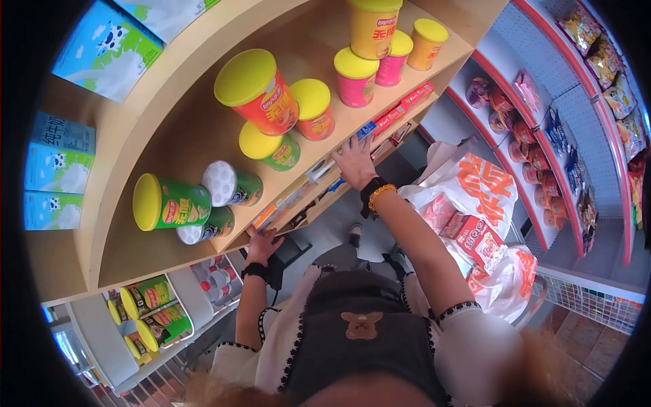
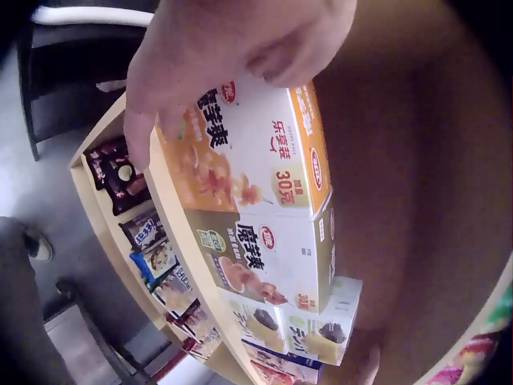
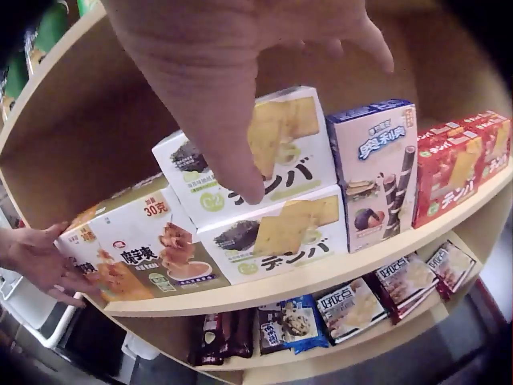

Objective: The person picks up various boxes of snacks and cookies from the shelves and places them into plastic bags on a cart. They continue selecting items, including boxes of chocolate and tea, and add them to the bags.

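Observation:
My left hand point(image 1: 261, 245) is at the left end of a shelf row, its fingers against a white and orange snack box point(image 2: 240, 160). Beside that box stands a white and olive-brown one point(image 2: 276, 257) of the same kind. Farther along, my right hand point(image 3: 240, 80) reaches over two stacked white cracker boxes point(image 3: 272, 245). Its thumb point(image 3: 240, 172) overlaps the front of the upper box in the right wrist view, while the other fingers spread apart above. The upper box sits slightly askew on the lower one.
A tall blue-topped wafer box point(image 3: 373, 172) and red cracker boxes point(image 3: 457, 172) continue the row. Snack packs point(image 3: 353, 309) lie one shelf below. Chip cans point(image 1: 256, 91) stand on the shelf above. White shopping bags point(image 1: 468, 183) are at my right, before the red-edged racks point(image 1: 536, 122).

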The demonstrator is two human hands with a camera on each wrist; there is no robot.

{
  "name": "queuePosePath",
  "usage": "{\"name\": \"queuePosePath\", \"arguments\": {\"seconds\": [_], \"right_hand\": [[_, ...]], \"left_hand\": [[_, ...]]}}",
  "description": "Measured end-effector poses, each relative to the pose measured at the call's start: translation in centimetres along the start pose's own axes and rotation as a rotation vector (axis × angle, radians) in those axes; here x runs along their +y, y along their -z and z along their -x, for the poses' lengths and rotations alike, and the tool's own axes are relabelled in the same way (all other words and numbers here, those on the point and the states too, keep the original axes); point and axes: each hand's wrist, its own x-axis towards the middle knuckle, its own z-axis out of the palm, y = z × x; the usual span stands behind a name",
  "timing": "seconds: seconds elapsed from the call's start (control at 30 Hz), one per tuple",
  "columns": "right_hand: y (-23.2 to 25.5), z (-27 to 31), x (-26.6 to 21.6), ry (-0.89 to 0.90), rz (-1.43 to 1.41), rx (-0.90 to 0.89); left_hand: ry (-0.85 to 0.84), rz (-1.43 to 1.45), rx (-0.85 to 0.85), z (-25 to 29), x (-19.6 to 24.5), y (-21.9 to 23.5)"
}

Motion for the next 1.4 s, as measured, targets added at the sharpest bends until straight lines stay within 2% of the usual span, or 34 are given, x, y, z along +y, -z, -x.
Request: {"name": "queuePosePath", "arguments": {"seconds": [0.03,0.07,0.13,0.2,0.23,0.27,0.33,0.37,0.4,0.47,0.5,0.53,0.6,0.63,0.67,0.7,0.77,0.8,0.83,0.97,1.03,1.17,1.23,1.27,1.3,1.33,1.37,1.4], "right_hand": [[0.6,-0.5,-0.1,-0.016,0.010,-0.210],[0.4,-0.5,-0.3,-0.010,-0.002,-0.220],[0.3,-0.5,0.4,-0.025,0.014,-0.212],[0.0,-0.4,1.1,-0.026,-0.037,-0.247],[-0.3,-0.1,1.4,-0.039,-0.052,-0.216],[-0.6,-0.2,1.6,-0.056,-0.064,-0.180],[-0.8,-0.3,1.8,-0.107,-0.092,-0.146],[-0.9,0.2,2.0,-0.155,-0.116,-0.122],[-0.8,0.7,2.0,-0.171,-0.110,-0.124],[-0.5,1.3,1.7,-0.518,-0.491,-0.020],[-0.1,1.3,1.7,-0.660,-0.541,-0.064],[-1.4,1.7,2.1,-0.675,-0.536,-0.048],[-5.0,2.8,2.7,-0.776,-0.971,0.005],[-5.3,3.1,2.9,-0.795,-0.966,0.023],[-5.6,3.3,3.2,-0.784,-1.020,-0.072],[-5.9,3.5,3.2,-0.771,-1.076,-0.170],[-7.0,3.7,2.9,-0.776,-1.126,-0.112],[-7.1,3.5,2.9,-0.763,-1.179,-0.062],[-7.0,3.4,3.1,-0.772,-1.292,-0.097],[-9.3,1.9,2.9,-0.804,-1.340,-0.070],[-9.4,1.3,2.5,-0.848,-1.154,-0.085],[-9.0,0.6,2.9,-0.858,-1.184,-0.175],[-7.9,0.3,4.2,-0.935,-1.087,-0.311],[-7.3,0.2,5.0,-0.935,-1.087,-0.312],[-6.7,0.1,5.9,-0.955,-0.982,-0.181],[-6.4,0.0,7.0,-0.971,-0.872,-0.051],[-6.2,-0.6,8.4,-0.972,-0.867,-0.049],[-6.2,-1.4,10.0,-0.785,-0.391,-0.004]], "left_hand": [[0.001,-0.031,-0.060,0.0,0.0,0.2],[0.005,-0.063,-0.116,0.2,0.1,0.6],[0.022,-0.110,-0.107,0.2,0.5,0.5],[0.169,-0.360,-0.041,1.2,1.3,0.0],[0.252,-0.558,-0.117,3.6,2.8,-1.4],[0.250,-0.557,-0.114,3.8,2.7,-1.4],[-0.269,-1.328,-0.041,4.4,3.1,-3.0],[-0.639,-1.367,0.091,5.4,2.8,-4.3],[-0.639,-1.373,0.074,5.5,3.1,-5.1],[-1.173,-1.604,0.188,4.8,3.7,-7.0],[-0.708,-1.689,0.125,1.7,4.3,-6.2],[-0.771,-1.728,0.078,1.4,4.4,-6.8],[-0.702,-1.791,0.031,-0.1,4.6,-6.6],[-0.606,-1.815,0.023,1.3,5.1,-8.5],[-0.738,-1.799,0.084,-2.5,4.1,-5.6],[-0.702,-1.824,0.089,-1.2,4.2,-6.8],[-0.666,-1.852,0.088,0.2,4.1,-7.9],[-0.694,-1.874,0.144,0.0,3.8,-7.7],[-0.723,-1.895,0.202,-0.2,3.7,-7.5],[-0.652,-1.910,0.146,-2.3,3.5,-6.3],[-0.669,-1.928,0.123,-2.3,3.7,-6.4],[-0.719,-1.897,0.042,-2.3,3.6,-6.6],[-0.642,-1.955,0.076,-3.5,3.5,-5.8],[-0.570,-2.009,0.109,-4.2,3.4,-5.4],[-0.571,-2.007,0.107,-4.9,3.3,-4.8],[-0.803,-1.874,0.027,-5.3,2.9,-4.2],[-1.023,-1.723,-0.051,-5.7,2.6,-3.6],[-1.024,-1.718,-0.053,-5.5,2.5,-3.7]]}}
